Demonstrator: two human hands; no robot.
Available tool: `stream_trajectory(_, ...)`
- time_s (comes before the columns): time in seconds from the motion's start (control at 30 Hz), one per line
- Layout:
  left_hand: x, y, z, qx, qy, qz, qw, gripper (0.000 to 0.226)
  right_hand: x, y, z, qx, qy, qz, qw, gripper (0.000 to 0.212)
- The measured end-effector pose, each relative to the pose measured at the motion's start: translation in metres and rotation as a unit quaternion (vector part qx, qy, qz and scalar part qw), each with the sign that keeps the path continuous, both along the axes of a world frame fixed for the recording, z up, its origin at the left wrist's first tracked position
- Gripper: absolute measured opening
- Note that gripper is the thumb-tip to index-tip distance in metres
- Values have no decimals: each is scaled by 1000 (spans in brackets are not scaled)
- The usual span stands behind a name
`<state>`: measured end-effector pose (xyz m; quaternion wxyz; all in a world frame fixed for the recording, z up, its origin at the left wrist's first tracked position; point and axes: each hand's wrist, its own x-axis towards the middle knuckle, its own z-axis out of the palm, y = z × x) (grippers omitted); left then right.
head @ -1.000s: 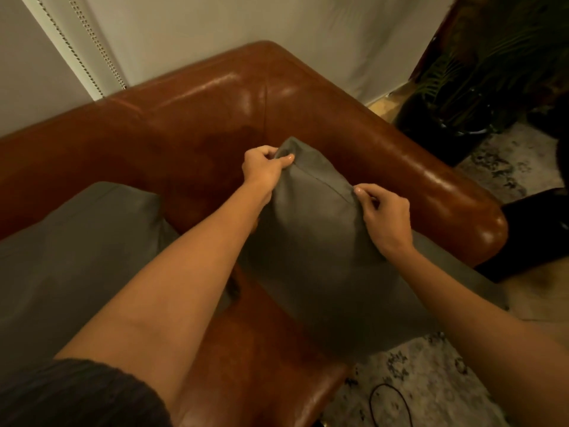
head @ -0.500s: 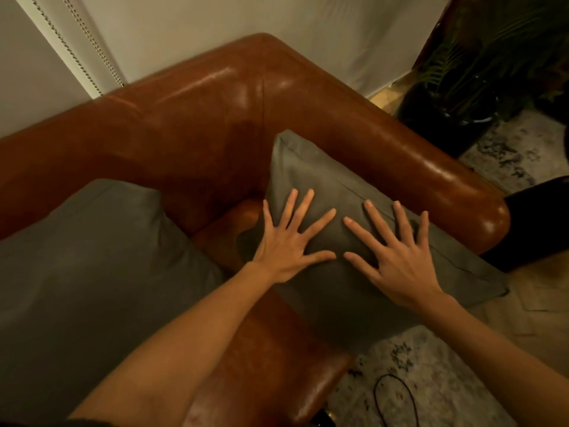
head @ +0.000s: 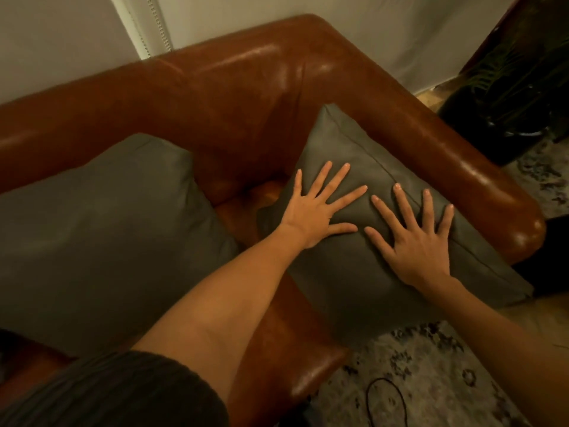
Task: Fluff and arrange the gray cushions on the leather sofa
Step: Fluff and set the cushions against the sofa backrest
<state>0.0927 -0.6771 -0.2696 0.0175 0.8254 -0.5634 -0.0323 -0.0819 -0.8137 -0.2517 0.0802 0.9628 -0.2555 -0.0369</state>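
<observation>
Both of your hands lie flat and spread, gripping nothing: left hand point(head: 314, 208) and right hand point(head: 415, 238) press palm-down, side by side, on the face of the square gray fabric cushion point(head: 354, 272) propped in the sofa's right corner. That cushion leans with its top corner against the back and its right edge along the rounded armrest of the glossy brown leather sofa point(head: 234, 97); its lower corner overhangs the seat's front edge. The second large gray cushion point(head: 101, 229) sits further left against the backrest, apart from the first, with bare seat leather between them. The step looks like patting and smoothing, so push evenly with both palms, work from the centre out toward the seam, and don't shove it down over the front edge. Keep the piped edge parallel to the armrest. My read: this one is nearly set, though its lower corner may want tucking back onto the seat. Below the sofa front lies a patterned gray rug point(head: 431, 380) with a thin black cable loop point(head: 369, 396); a dark potted plant point(head: 508, 87) stands beyond the armrest.
</observation>
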Motion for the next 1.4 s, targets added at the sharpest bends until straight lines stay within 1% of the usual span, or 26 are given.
stream_trajectory(0.1, -9, 18, 0, -41, 52, 4, 998, 69, 2, 10, 4, 23, -6, 11, 1000, 64)
stream_trajectory(0.23, -16, 58, -3, -75, 113, -4, 991, 61, 20, 32, 15, 42, -68, 39, 996, 59)
stream_trajectory(0.37, -10, 122, -11, -99, 137, 59, 984, 43, 56, 76, 15, 66, -134, 158, 976, 35)
stream_trajectory(0.43, -1, 162, -11, -128, 123, 95, 980, 33, 82, 105, 14, 114, -149, 191, 963, 29)
stream_trajectory(0.5, 13, 199, -9, -165, 81, 138, 973, 26, 113, 133, 17, 162, -143, 216, 952, 25)
stream_trajectory(0.57, 32, 233, 0, -188, 44, 184, 964, 28, 145, 160, 23, 192, -131, 244, 941, 25)
stream_trajectory(0.63, 52, 260, 15, -208, 14, 225, 952, 32, 177, 182, 34, 219, -127, 251, 934, 28)
stream_trajectory(0.73, 80, 295, 34, -222, -22, 293, 930, 30, 222, 209, 53, 292, -138, 239, 916, 33)
stream_trajectory(0.83, 103, 319, 50, -206, -12, 345, 916, 37, 257, 229, 73, 384, -165, 182, 890, 38)
stream_trajectory(0.9, 116, 333, 56, -173, 23, 374, 911, 50, 277, 237, 78, 429, -173, 109, 880, 39)
stream_trajectory(1.0, 126, 348, 52, -76, 76, 407, 907, 62, 293, 239, 72, 490, -148, 7, 859, 37)
stream_trajectory(1.07, 124, 353, 45, -35, 68, 404, 912, 65, 296, 237, 65, 507, -127, -23, 853, 38)
stream_trajectory(1.23, 116, 351, 36, -41, 17, 397, 917, 65, 295, 233, 59, 524, -147, -63, 836, 35)
stream_trajectory(1.4, 115, 353, 25, -45, -9, 398, 916, 64, 300, 233, 60, 535, -123, -70, 833, 39)
